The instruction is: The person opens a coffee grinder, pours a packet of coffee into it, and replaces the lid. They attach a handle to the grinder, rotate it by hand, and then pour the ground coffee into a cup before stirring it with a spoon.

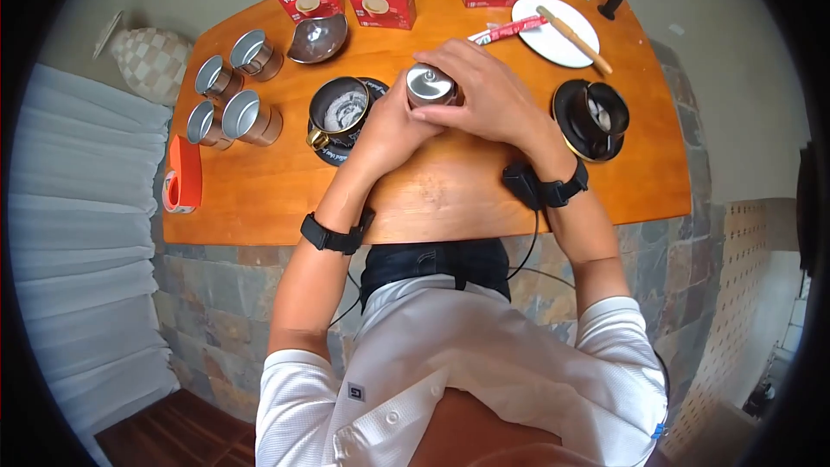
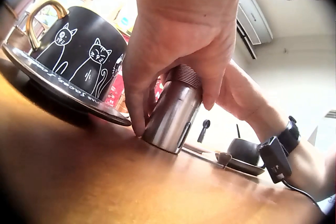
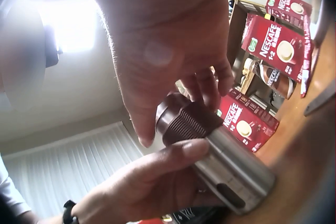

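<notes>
**Handling the Steel Canister point(image 1: 430, 85)**

At the far left of the table point(image 1: 285, 195), an orange-red holder point(image 1: 186, 164) is positioned beside four steel cups point(image 1: 264, 125). Next, a black cup point(image 2: 79, 50) decorated with cats is set on its saucer point(image 2: 58, 82); white matter is seen inside the cup.

To the right of this cup, the canister is held near the middle of the table, in front of the person. Its steel body point(image 3: 239, 169) is gripped by the left hand point(image 1: 391, 131), the fingers and thumb being curled round it. The dark ribbed upper section point(image 3: 186, 121) is held from above by the right hand point(image 1: 488, 91), with its fingers bent about the top. Whether the base is in contact with the tabletop cannot be told.

The step in hand is judged to be the fastening or loosening of the upper section; the direction cannot be determined. For the next move, a firm hold on the body appears to be required while the top is turned, with the canister kept upright.

Farther right, a white plate point(image 1: 550, 45) is crossed by a tan stick point(image 1: 572, 37), and a second black cup point(image 2: 244, 151) is placed nearer the person.
</notes>
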`<state>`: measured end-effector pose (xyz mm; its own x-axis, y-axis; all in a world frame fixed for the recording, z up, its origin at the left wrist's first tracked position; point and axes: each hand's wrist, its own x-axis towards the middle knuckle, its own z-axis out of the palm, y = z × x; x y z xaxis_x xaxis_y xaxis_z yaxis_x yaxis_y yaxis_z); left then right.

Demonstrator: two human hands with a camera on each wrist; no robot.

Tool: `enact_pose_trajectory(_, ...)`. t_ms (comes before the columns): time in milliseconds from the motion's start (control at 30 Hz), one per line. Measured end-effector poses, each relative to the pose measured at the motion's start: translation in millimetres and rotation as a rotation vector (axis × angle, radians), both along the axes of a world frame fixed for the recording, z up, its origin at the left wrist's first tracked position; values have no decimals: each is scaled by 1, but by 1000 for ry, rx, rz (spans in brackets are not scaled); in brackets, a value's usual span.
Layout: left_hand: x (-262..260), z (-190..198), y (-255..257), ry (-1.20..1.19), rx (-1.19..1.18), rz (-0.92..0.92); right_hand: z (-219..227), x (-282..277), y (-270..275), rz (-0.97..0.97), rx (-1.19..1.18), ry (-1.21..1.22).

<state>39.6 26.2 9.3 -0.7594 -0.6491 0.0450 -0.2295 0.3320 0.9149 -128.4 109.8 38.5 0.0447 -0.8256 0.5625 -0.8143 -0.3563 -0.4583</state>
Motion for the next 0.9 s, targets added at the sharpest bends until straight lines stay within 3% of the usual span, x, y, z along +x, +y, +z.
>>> enact_pose_trajectory(67,-1,-1,0,-3,-10,-9,-4,2,2,-3,-110,43)
enact_pose_trajectory(367,0,4,-1,-15,-53,-41,-19,11,0,38,-190,-173)
enact_pose_trajectory(533,0,-7,-9,-48,89,-88,-7,3,0,113,-272,-326)
enact_pose_trajectory(600,-1,2,-4,-36,97,-76,-2,-6,1,-62,-278,-421)
enact_pose_trajectory(633,-1,4,-2,-37,98,-73,-10,-14,0,-60,-276,-422)
enact_pose_trajectory(700,-1,5,0,-42,22,-29,-31,-32,-4,-311,6,-272)
enact_pose_trajectory(733,-1,6,1,-34,31,-30,-37,-38,-6,-317,6,-275)
enact_pose_trajectory(800,-1,11,4,-50,26,-31,-39,-44,-6,-287,517,-72)
enact_pose_trajectory(833,-2,13,5,-64,22,-23,-43,-43,-5,-293,517,-76)
enact_pose_trajectory(900,-2,13,5,-76,17,-26,-47,-36,-5,-284,535,149)
